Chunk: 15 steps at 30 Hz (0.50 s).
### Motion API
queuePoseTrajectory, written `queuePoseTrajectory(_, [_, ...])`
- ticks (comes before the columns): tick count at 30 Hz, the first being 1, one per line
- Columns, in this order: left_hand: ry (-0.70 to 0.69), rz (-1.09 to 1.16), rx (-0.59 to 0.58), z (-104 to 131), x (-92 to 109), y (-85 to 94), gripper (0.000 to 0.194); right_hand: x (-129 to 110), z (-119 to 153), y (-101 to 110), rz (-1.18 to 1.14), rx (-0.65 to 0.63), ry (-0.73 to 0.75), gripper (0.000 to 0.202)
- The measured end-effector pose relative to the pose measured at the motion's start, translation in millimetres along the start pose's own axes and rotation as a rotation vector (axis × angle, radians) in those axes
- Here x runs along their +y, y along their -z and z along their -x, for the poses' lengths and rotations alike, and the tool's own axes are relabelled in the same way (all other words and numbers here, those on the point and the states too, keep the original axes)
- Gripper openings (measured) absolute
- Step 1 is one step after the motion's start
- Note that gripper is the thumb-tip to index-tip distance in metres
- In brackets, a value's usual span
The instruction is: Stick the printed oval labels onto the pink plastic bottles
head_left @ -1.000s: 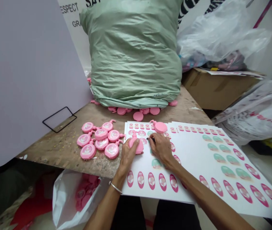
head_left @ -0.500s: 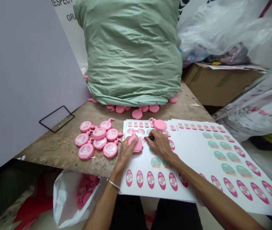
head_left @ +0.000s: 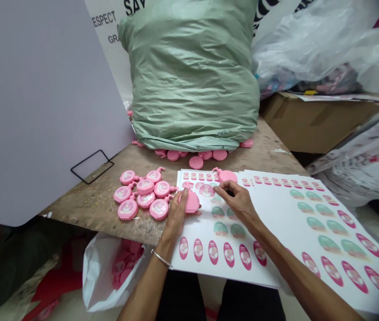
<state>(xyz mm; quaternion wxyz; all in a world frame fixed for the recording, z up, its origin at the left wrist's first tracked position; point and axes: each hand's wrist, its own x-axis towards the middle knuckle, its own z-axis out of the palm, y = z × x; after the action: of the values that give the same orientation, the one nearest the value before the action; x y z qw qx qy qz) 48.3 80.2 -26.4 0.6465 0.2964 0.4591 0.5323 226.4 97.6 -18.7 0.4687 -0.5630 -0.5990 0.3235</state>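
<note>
My left hand [head_left: 175, 214] is closed on a pink plastic bottle-shaped piece [head_left: 192, 202], its plain face up, held over a sticker sheet [head_left: 199, 225]. Between the thumb and fingertips of my right hand [head_left: 238, 200] is a pink sticker [head_left: 206, 191], lifted just right of and beyond the pink piece. A small dark thing [head_left: 230, 193] shows inside the curl of the right fingers; its kind is hidden. Another pink piece [head_left: 227, 176] lies at the sheet's far edge, beyond my right hand. Left of the sheet, several pink pieces [head_left: 145, 185] with picture stickers lie grouped on the table.
A second sticker sheet [head_left: 276, 218] lies at the right. A big green sack [head_left: 194, 80] stands at the back, pink pieces around its base. Below the table's front edge hangs a white bag [head_left: 97, 276] holding pink pieces. A cardboard box [head_left: 316, 122] stands back right.
The right hand has lifted slightly off the sheet and now pinches a pink sticker; the dark tip that stuck out of its fingers is drawn back. The left hand still holds the pink piece.
</note>
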Motion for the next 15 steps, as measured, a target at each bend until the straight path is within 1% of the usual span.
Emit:
queuePoseTrajectory(3, [0.032, 0.057, -0.024, 14.6, 10.0, -8.3, 0.053, -23.6, 11.0, 5.0, -0.040, -0.126, -0.006, 0.031])
queuePoseTrajectory(6, [0.050, 0.099, -0.070, 29.6, 16.5, -15.4, 0.054, -43.2, 23.8, 4.9, -0.048, -0.181, 0.056, 0.027])
queuePoseTrajectory(9, [0.046, 0.119, -0.105, 39.7, 19.0, -17.6, 0.054, -54.6, 32.9, 4.5, -0.036, -0.197, 0.108, 0.023])
queuePoseTrajectory(15, [0.056, 0.129, -0.150, 49.2, 19.9, -17.2, 0.058, -62.0, 41.5, 5.7, -0.005, -0.153, 0.164, 0.019])
